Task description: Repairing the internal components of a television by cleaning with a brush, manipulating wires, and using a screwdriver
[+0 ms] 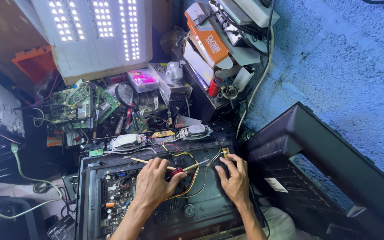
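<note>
Both forearms reach up over the opened television chassis [201,213]. Left hand [153,182] curls around a red-handled screwdriver [184,169] near its top edge; right hand [234,178] presses spread, empty fingers flat beside it.

LED panel [96,35] leaning at back, green boards [83,104] and magnifier [126,94] below it, orange box [210,40] on shelf, removed back cover [330,164] against blue wall [347,58].

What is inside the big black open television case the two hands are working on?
Inside the big black open television case sit a circuit board and yellow and red wires. The left hand and right hand cover whatever lies beneath them.
</note>
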